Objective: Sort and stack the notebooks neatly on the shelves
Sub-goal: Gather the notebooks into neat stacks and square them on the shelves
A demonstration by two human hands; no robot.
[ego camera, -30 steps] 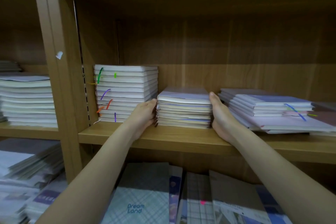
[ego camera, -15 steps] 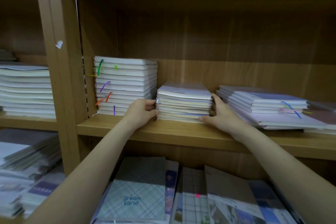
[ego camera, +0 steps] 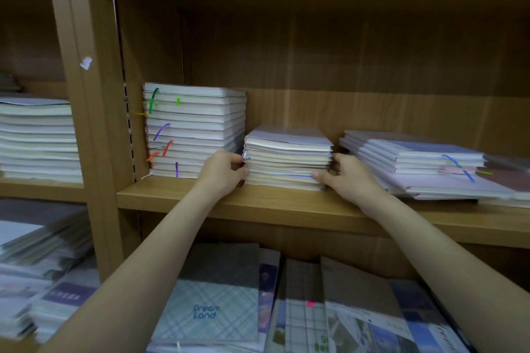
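the middle notebook stack (ego camera: 288,162) sat just beside the tall stack (ego camera: 195,130), a gap separating it from the sprawled right pile (ego camera: 415,163). the left hand (ego camera: 222,173) and right hand (ego camera: 348,178) curled their fingers around its opposite sides, gripping it on the wooden shelf (ego camera: 286,205).

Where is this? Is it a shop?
Probably a stationery shop or storeroom. Wooden shelves hold many stacks of new-looking notebooks, more lie on display below, and two hands tidy the middle stack.
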